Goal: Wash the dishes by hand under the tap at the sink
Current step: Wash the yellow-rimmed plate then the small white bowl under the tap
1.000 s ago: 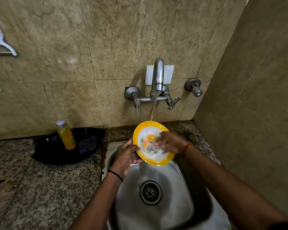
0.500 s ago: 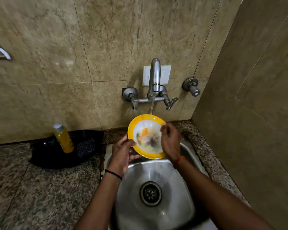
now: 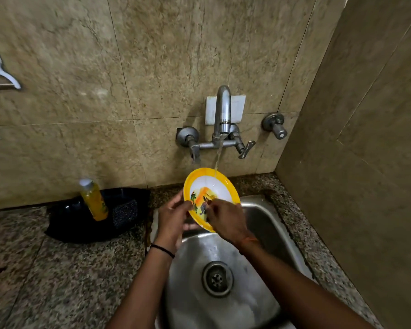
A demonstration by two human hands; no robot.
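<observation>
Your left hand [image 3: 173, 218] grips the yellow plate [image 3: 210, 198] at its nine o'clock rim, tilting it under the tap [image 3: 222, 115] so water drains into the sink [image 3: 266, 224]. Your right hand [image 3: 226, 218] rubs its face, fingers curled together.

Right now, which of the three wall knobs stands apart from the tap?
The round knob at far right, mounted alone; the other two sit on the tap crossbar.

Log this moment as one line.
stage: rinsing | left hand: holds plate | right hand: rubs plate face | tap: running
</observation>
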